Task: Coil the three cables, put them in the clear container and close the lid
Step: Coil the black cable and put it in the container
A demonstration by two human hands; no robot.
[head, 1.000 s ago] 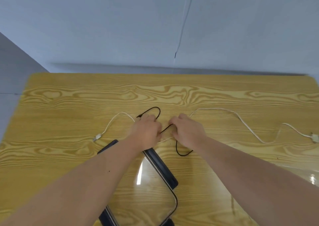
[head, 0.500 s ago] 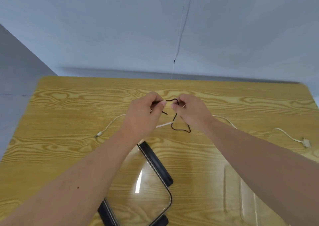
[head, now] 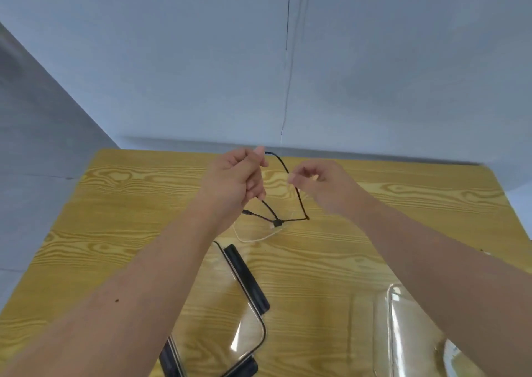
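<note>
My left hand (head: 234,182) and my right hand (head: 322,185) are raised above the wooden table (head: 121,204), both pinching a thin black cable (head: 298,196). The cable runs from my left fingers in an arc to my right fingers, then hangs in a loop with short plug ends below my left hand. A white cable (head: 253,237) lies on the table under the loop; most of it is hidden by my arms. The clear lid (head: 244,327) with black clips lies flat near me. The clear container (head: 403,333) stands at the lower right, partly behind my right forearm.
A pale blue wall rises behind the table's far edge (head: 288,152). Grey floor shows at the left. A black clip (head: 246,278) of the lid lies between my forearms.
Both hands have lifted the black cable off the table and moved apart. The loop now hangs more open between them. The camera view has tilted up.
</note>
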